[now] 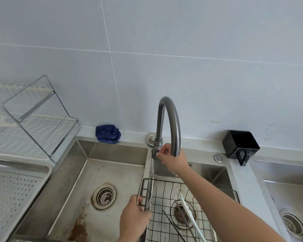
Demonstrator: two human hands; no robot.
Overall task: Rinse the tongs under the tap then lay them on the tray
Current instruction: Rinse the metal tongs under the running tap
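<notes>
left hand (135, 219) grips the tongs (149, 196) below the tap (175, 123), right hand (173, 160) pinching its handle (154, 153).

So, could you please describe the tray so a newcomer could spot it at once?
Start at the steel double sink; the tray lies directly left of its left basin, in front of the wire dish rack. It is shallow and pale, with a raised rim and a floor of small holes, unlike the open wire of the rack and the basket in the right basin.
</notes>
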